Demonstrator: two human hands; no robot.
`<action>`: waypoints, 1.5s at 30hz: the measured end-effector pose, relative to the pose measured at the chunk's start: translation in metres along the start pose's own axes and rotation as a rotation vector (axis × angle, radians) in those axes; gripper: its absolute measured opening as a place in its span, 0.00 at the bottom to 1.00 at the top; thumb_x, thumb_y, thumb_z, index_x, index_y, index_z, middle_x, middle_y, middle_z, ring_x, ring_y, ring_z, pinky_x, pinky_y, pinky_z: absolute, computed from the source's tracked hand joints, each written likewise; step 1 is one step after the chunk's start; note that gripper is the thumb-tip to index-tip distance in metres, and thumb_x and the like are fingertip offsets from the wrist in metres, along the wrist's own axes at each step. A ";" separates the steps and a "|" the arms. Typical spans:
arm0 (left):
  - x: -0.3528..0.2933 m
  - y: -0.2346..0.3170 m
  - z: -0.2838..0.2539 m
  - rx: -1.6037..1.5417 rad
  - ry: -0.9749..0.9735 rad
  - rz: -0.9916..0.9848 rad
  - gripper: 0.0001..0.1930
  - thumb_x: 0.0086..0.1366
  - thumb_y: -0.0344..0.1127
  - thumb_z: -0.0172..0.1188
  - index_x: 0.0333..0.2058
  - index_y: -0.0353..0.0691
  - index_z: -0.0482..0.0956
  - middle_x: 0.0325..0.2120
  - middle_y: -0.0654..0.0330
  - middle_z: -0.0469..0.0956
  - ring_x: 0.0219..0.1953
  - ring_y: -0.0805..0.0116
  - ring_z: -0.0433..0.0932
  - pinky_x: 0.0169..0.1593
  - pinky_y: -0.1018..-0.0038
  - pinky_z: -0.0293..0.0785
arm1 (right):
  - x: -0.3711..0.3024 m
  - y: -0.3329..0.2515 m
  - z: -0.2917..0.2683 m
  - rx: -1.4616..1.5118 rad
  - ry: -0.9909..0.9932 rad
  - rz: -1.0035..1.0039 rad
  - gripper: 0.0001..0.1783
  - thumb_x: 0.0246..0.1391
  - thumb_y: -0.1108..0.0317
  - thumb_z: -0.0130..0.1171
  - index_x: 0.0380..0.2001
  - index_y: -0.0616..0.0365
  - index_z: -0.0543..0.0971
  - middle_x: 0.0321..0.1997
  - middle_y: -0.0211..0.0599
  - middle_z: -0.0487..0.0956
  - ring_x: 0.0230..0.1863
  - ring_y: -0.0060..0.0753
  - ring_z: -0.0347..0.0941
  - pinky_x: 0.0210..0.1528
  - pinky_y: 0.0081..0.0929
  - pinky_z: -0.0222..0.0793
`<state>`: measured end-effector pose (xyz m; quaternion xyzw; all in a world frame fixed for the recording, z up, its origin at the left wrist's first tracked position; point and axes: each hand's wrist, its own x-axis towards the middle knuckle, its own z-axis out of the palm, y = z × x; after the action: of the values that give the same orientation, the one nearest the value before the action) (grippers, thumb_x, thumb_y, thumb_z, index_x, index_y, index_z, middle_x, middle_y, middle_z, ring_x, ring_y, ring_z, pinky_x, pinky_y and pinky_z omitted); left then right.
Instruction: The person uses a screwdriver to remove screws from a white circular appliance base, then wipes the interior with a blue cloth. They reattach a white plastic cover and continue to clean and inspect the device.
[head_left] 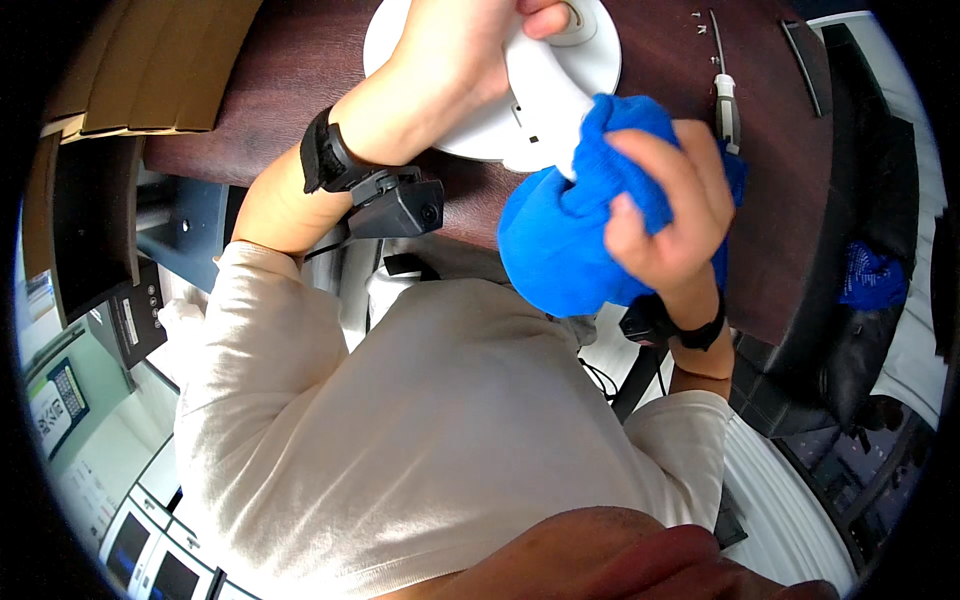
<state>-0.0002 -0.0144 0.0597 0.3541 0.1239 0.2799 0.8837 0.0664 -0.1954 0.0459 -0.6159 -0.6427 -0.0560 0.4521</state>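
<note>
Presently, wiping is the step in hand, as I judge it. Largest in view: the dark reddish-brown surface (700,120), running beneath and beyond both grips. On it, directly under the left grip, lies a round white disc (600,55), flat. Above that disc, lifted and tilted, is a white moulded plastic part (535,110); it sits between the two grips, its upper end inside the left grip and its lower edge meeting the cloth. The blue cloth (560,240) is bunched into a thick wad, hanging below and around the right grip. Left hand (450,60): grip pressed around the white part from above, thumb tip showing on its upper edge. Right hand (665,210): grip pinched shut on the cloth, fingers curled over the top fold, pushing it against the part's lower edge. Just beyond the right grip, apart from it, a screwdriver (727,105) with a pale handle lies on the surface. Further out to the right, a second blue cloth (870,275) rests on a dark chair. Judgement: the next move calls for steady hold on the left and a turn of the part so an unwiped face meets the cloth.
</note>
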 end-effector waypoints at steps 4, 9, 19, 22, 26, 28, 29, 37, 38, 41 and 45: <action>0.003 0.010 0.002 0.032 -0.009 0.118 0.10 0.65 0.37 0.49 0.25 0.43 0.62 0.19 0.69 0.57 0.16 0.80 0.55 0.17 0.83 0.54 | -0.002 0.021 -0.014 -0.202 0.061 0.109 0.13 0.38 0.71 0.57 0.33 0.58 0.76 0.27 0.40 0.72 0.25 0.39 0.70 0.27 0.29 0.66; 0.007 0.006 -0.003 0.034 -0.002 0.171 0.09 0.65 0.37 0.49 0.26 0.43 0.63 0.18 0.69 0.56 0.16 0.80 0.55 0.17 0.83 0.53 | 0.000 0.014 -0.016 -0.023 0.050 -0.026 0.16 0.36 0.70 0.58 0.34 0.56 0.77 0.26 0.38 0.71 0.26 0.37 0.69 0.26 0.28 0.65; 0.007 0.004 -0.005 -0.057 -0.046 0.122 0.10 0.65 0.39 0.49 0.26 0.43 0.63 0.18 0.68 0.57 0.16 0.77 0.55 0.18 0.82 0.55 | -0.006 0.013 -0.020 0.024 0.082 0.323 0.12 0.43 0.71 0.54 0.34 0.60 0.76 0.26 0.37 0.72 0.23 0.29 0.70 0.27 0.22 0.64; 0.014 0.006 -0.015 -0.172 -0.169 -0.013 0.10 0.65 0.39 0.48 0.26 0.42 0.64 0.20 0.65 0.63 0.17 0.74 0.61 0.20 0.81 0.61 | -0.009 0.019 -0.023 0.203 0.180 0.270 0.15 0.47 0.70 0.48 0.39 0.62 0.75 0.29 0.33 0.72 0.26 0.20 0.66 0.30 0.17 0.62; -0.001 0.003 0.013 -0.065 0.046 -0.045 0.10 0.64 0.39 0.49 0.35 0.38 0.64 0.23 0.60 0.69 0.20 0.69 0.70 0.26 0.78 0.69 | -0.012 0.002 -0.012 0.574 0.090 0.540 0.19 0.49 0.67 0.44 0.43 0.63 0.73 0.34 0.31 0.74 0.29 0.15 0.65 0.34 0.15 0.62; -0.005 -0.005 0.011 0.084 0.071 0.050 0.15 0.63 0.38 0.50 0.43 0.35 0.61 0.24 0.57 0.70 0.23 0.67 0.73 0.30 0.77 0.72 | -0.016 0.003 -0.015 0.649 -0.022 0.546 0.20 0.50 0.66 0.42 0.44 0.63 0.72 0.39 0.35 0.73 0.34 0.19 0.67 0.40 0.18 0.63; -0.001 -0.011 0.005 0.365 0.158 0.094 0.22 0.63 0.34 0.48 0.51 0.34 0.51 0.25 0.56 0.71 0.26 0.68 0.74 0.33 0.75 0.73 | -0.019 0.003 -0.014 0.703 -0.038 0.553 0.20 0.50 0.66 0.41 0.44 0.63 0.72 0.41 0.37 0.73 0.37 0.21 0.68 0.43 0.19 0.64; -0.010 -0.028 0.001 0.719 -0.410 -0.157 0.19 0.57 0.26 0.47 0.49 0.41 0.70 0.38 0.58 0.74 0.34 0.74 0.75 0.35 0.85 0.69 | -0.027 0.009 -0.006 0.584 0.192 0.524 0.19 0.52 0.69 0.40 0.47 0.63 0.70 0.45 0.43 0.71 0.42 0.28 0.68 0.50 0.26 0.63; -0.007 -0.029 -0.004 0.586 -0.388 -0.253 0.19 0.57 0.27 0.47 0.49 0.41 0.70 0.38 0.58 0.74 0.35 0.74 0.75 0.35 0.86 0.69 | -0.025 0.008 -0.007 0.505 0.188 0.418 0.19 0.51 0.67 0.43 0.46 0.62 0.71 0.44 0.44 0.72 0.40 0.29 0.69 0.47 0.27 0.63; -0.016 -0.016 0.008 0.112 -0.205 -0.491 0.18 0.59 0.29 0.45 0.49 0.37 0.70 0.42 0.54 0.74 0.45 0.68 0.75 0.40 0.82 0.72 | -0.024 0.009 -0.008 0.265 0.178 0.087 0.20 0.48 0.63 0.52 0.44 0.61 0.73 0.41 0.46 0.72 0.36 0.34 0.69 0.42 0.29 0.65; -0.006 -0.023 0.003 -0.073 -0.272 -0.600 0.19 0.63 0.35 0.43 0.48 0.29 0.67 0.49 0.46 0.69 0.52 0.56 0.70 0.52 0.71 0.70 | -0.011 -0.002 -0.006 0.066 0.083 -0.111 0.21 0.40 0.65 0.62 0.41 0.58 0.76 0.35 0.47 0.73 0.33 0.43 0.70 0.35 0.32 0.67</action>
<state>0.0056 -0.0328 0.0456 0.3040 0.0934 -0.0387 0.9473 0.0663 -0.2076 0.0436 -0.5612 -0.6580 -0.0851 0.4948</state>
